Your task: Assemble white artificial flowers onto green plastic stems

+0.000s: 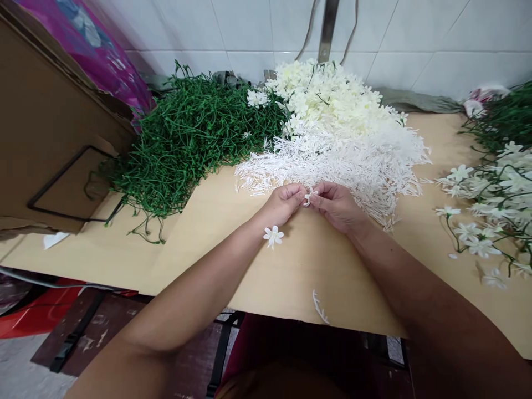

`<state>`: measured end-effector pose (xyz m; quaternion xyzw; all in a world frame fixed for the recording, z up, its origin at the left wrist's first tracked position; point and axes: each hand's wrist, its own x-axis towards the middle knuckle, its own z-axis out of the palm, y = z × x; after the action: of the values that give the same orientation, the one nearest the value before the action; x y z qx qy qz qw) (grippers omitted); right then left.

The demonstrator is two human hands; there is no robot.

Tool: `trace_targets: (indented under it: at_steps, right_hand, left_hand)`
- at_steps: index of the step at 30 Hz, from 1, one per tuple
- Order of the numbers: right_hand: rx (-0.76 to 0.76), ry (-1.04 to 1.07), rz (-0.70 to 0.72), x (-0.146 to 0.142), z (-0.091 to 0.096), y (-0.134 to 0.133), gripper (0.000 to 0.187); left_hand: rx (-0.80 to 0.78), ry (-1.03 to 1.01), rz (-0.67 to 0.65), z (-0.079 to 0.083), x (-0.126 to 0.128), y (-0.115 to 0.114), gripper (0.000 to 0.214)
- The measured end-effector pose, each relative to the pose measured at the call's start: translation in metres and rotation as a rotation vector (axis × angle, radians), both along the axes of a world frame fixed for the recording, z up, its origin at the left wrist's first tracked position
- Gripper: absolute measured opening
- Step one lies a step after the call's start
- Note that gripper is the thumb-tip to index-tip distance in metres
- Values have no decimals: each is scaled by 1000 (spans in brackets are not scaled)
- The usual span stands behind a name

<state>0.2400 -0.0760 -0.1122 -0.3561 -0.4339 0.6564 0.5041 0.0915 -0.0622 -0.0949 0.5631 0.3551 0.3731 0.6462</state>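
Head view: left hand [282, 204], right hand [337, 206], tight grip on floret [310, 196]

Pale wood tabletop [233, 221]. Back left: big heap of green stems [187, 138]. Back centre, by wall: cream blossoms [328, 94]. Touching them in front, white spiky sprigs [341, 160] spread twd. centre. Right edge: stemmed flowers [490, 199]. Nr. front edge, centre: one loose flower [273, 235], one stray sprig [320, 306]. Left edge: cardboard sheet [41, 138] w/ black wire frame [70, 188] against it; white scrap [54, 239] just below.
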Motion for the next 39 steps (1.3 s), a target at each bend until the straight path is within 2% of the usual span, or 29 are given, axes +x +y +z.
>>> trace_targets:
  at_steps: [11,20,39]
  right_hand:
    - [-37,-35,-49,-2,1,2,38]
    - [-125,125,74,1,9,0,30]
    - [-62,121,99,5,6,1,30]
  left_hand:
    - [22,84,25,2,2,-2,44]
    - [-51,30,11,1,-1,1,33]
    - [-67,-21,17,1,-2,-1,44]
